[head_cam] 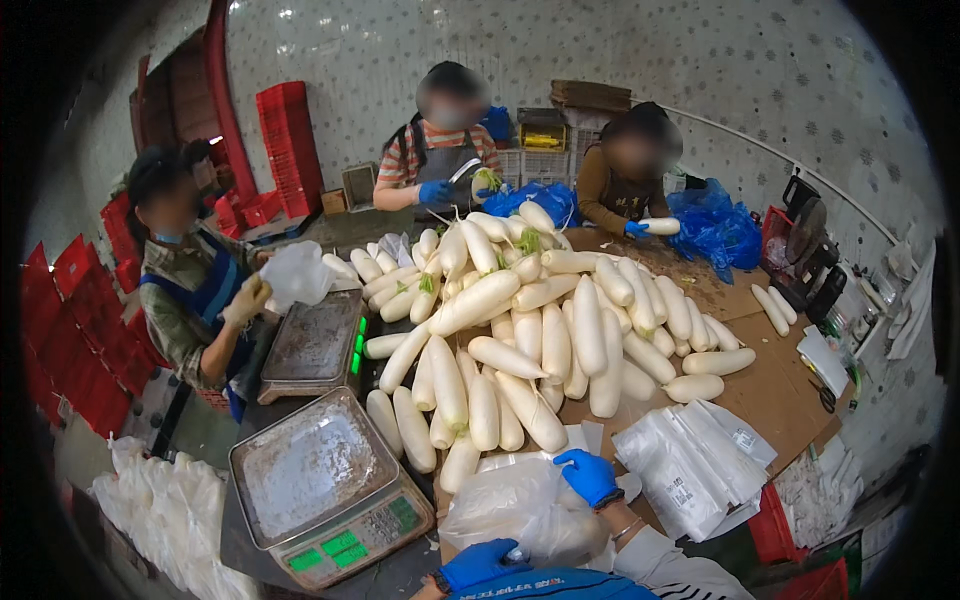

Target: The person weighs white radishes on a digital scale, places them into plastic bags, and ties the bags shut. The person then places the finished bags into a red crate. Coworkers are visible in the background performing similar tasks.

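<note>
A translucent plastic bag (499,502) lies at the table's near edge, with pale forms showing through its film. My right hand (590,478), in a blue glove, grips the bag's upper right side. At its lower edge is my left hand (484,564), also blue-gloved; its fingertips are partly hidden against the plastic, so its hold is unclear. Just beyond the bag rises a large heap of white daikon radishes (555,337), a few with green leaf stubs. To the right of my right hand lies a stack of printed plastic bags (690,469).
Two weighing scales with metal pans, a near one (319,469) and a farther one (311,337), stand left. Three co-workers face the heap; one holds a knife (466,171) and a radish. Scissors (825,394) lie at the right edge. Red crates (289,146) are stacked behind.
</note>
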Available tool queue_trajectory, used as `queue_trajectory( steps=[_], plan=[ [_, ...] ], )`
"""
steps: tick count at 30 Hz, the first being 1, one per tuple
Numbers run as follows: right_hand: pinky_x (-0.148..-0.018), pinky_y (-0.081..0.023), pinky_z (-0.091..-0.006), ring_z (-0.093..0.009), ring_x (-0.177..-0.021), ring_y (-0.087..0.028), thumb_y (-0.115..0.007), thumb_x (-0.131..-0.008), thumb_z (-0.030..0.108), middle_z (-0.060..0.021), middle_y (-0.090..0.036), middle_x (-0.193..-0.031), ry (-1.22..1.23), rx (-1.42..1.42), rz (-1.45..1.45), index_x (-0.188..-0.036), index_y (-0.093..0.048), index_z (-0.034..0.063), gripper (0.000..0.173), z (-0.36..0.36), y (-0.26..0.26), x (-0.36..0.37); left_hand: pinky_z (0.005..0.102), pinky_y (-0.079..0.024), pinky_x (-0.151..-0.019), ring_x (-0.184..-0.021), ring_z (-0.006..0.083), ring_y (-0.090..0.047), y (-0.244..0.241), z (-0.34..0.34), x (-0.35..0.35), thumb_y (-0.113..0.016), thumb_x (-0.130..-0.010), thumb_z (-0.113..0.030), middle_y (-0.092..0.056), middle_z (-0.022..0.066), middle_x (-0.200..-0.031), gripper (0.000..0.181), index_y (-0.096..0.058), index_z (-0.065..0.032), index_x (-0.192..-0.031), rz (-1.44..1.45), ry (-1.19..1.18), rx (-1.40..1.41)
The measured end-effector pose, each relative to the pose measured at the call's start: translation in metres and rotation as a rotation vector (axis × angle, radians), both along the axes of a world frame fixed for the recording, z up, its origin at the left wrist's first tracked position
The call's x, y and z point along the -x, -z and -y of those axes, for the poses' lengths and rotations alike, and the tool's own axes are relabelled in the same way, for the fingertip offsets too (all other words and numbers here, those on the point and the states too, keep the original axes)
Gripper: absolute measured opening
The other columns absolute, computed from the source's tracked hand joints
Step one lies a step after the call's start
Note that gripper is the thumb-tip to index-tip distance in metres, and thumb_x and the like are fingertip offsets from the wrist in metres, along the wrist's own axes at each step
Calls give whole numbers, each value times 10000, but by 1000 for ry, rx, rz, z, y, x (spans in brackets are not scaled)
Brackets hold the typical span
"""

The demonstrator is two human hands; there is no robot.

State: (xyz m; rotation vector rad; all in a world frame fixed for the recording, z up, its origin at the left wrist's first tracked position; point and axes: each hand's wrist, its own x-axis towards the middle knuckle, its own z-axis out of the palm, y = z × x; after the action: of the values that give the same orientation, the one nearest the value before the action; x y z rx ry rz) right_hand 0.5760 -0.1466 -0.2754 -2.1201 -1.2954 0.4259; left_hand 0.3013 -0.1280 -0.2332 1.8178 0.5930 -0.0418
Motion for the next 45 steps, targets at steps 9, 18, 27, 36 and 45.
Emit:
queue_trajectory(
  steps=[9, 18, 27, 36, 45],
  plan=[
    [-711, -505, -409, -334, -814, -627, -568, -792, 206, -151, -653, -915, 35, -37, -131, -928, -687, 190, 181, -1, 6, 1, 339, -472, -745, -798, 282, -605, 28, 12, 0, -631, -843, -370, -623, 144, -816, 324, -679, -53, -891, 284, -95, -35],
    [-724, -486, -261, -149, -786, -612, -470, -817, 89, -102, -659, -941, -219, -329, -840, -1162, -577, 10, 370, 8, -36, -12, 375, -399, -947, -937, 223, -577, -70, -7, 2, -580, -880, -121, -614, 79, -1008, 232, -617, 2, -1073, 489, -566, 691],
    [-736, -510, -251, -149, -852, -611, -484, -886, 86, -165, -594, -1146, -437, -129, -1081, -1392, -333, 34, 530, 41, -142, 21, 405, -400, -965, -991, 262, -569, -61, -19, -25, -487, -922, -280, -568, 148, -1120, 515, -379, 13, -1332, 889, -446, 1029],
    [-741, -507, -261, -159, -848, -618, -539, -875, 33, -111, -580, -1078, -612, 103, -1214, -1471, -112, 117, 738, 32, -152, 52, 309, -313, -1041, -1257, 185, -372, -65, -13, -37, -452, -968, -256, -317, 128, -1427, 640, -107, -30, -1458, 513, -280, 424],
    [-718, -479, -254, -103, -705, -535, -621, -778, 31, -21, -556, -728, -682, -16, -467, -1458, -210, 190, 810, 35, -145, 41, 311, -412, -885, -1051, 205, -529, -42, -29, -35, -412, -976, -189, -560, 114, -1155, 279, -535, 3, -1138, 461, -207, 47]
  ],
)
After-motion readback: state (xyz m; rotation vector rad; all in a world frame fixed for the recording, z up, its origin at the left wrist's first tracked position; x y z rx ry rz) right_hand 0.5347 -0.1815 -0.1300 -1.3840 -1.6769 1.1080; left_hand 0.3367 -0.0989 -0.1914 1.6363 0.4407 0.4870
